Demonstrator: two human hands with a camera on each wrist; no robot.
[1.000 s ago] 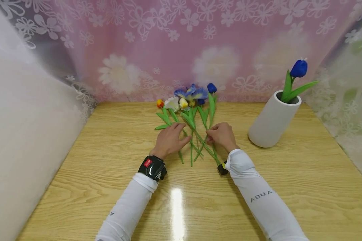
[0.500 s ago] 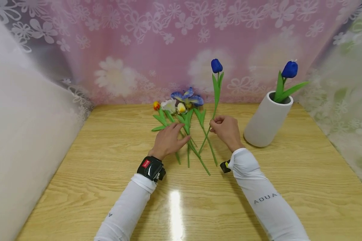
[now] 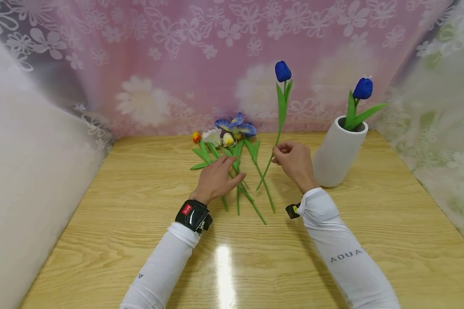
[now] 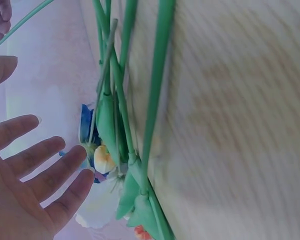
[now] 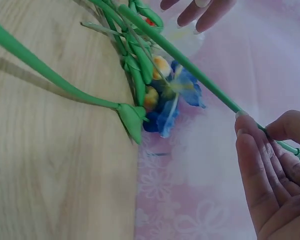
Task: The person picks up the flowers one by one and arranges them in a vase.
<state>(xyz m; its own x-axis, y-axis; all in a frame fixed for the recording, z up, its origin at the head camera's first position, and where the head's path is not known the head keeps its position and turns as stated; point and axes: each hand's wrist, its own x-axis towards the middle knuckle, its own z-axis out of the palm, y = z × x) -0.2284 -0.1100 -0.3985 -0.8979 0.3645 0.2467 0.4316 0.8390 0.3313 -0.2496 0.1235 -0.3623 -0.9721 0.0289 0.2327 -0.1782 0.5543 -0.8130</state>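
Observation:
Between thumb and fingertips my right hand (image 3: 296, 163) pinches the green stem of a blue tulip (image 3: 283, 71), which stands raised with its bloom at the top. The right wrist view shows the stem (image 5: 200, 75) slanting out of that grip. My left hand (image 3: 216, 178), fingers spread and apart, hovers over the other flowers; nothing is in its grasp in the left wrist view. Beneath and beyond it lie an orange-red tulip (image 3: 196, 137), a white flower (image 3: 212, 137), a pale yellow tulip (image 3: 228, 139) and a blue iris (image 3: 237, 126), their stems crossing.
At the right stands a white vase (image 3: 335, 156) with another blue tulip (image 3: 363, 88) in it. The wooden table (image 3: 139, 180) ends at a pink flowered curtain (image 3: 201, 64) behind the blooms. One more leafy stem (image 3: 264, 182) lies between the hands.
My right hand has lifted the blue tulip from the pile, upward and slightly right, toward the vase. My left hand has stayed over the other flowers. The head view has shifted a little.

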